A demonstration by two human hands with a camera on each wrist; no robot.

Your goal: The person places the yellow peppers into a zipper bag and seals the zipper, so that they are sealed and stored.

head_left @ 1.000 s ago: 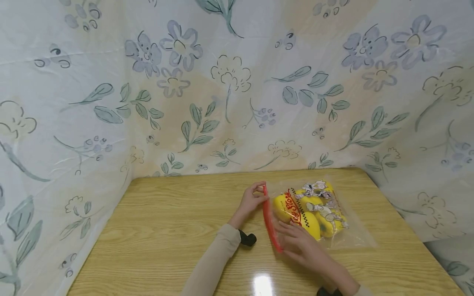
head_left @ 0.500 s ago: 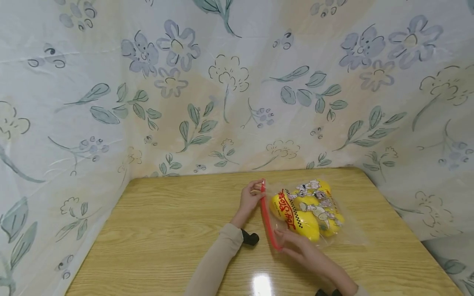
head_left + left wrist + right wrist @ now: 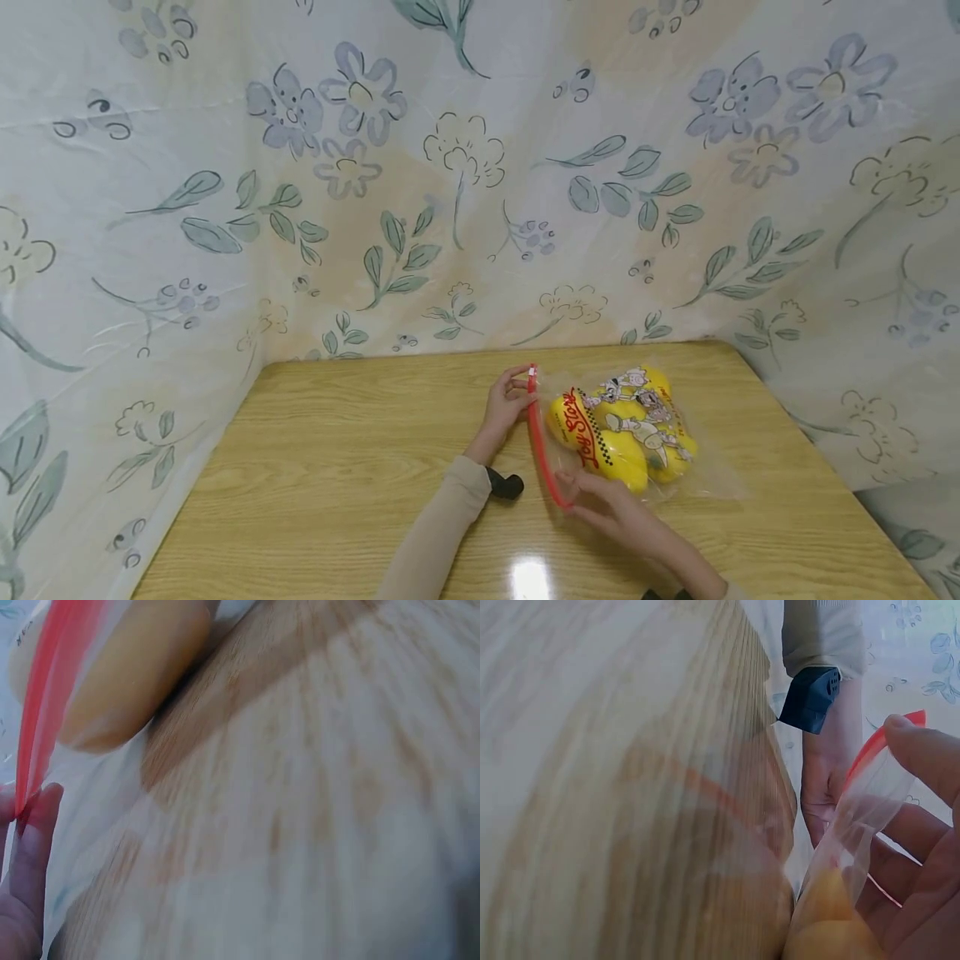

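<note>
A clear zip bag [image 3: 716, 471] with Toy Story print lies on the table, its red zip strip [image 3: 538, 442] toward the left. Inside show several yellow fruits [image 3: 624, 454], lemon-like in shape. My left hand [image 3: 504, 410] pinches the far end of the strip; in the left wrist view its fingertips [image 3: 46, 801] meet on the red edge. At the near end of the strip, my right hand [image 3: 622, 512] pinches the corner between thumb and fingers. The right wrist view shows that thumb [image 3: 922, 754] against the red edge, with the other fingers behind the clear plastic.
The wood-grain table [image 3: 337, 467] extends left and in front of the bag. A floral cloth [image 3: 480, 208] hangs along the back and sides. A black wrist device [image 3: 506, 483] sits at my left cuff.
My right hand's fingers have drawn in from lying over the bag to pinching its near corner. The bag has shifted slightly left. My left hand keeps its pinch on the far end.
</note>
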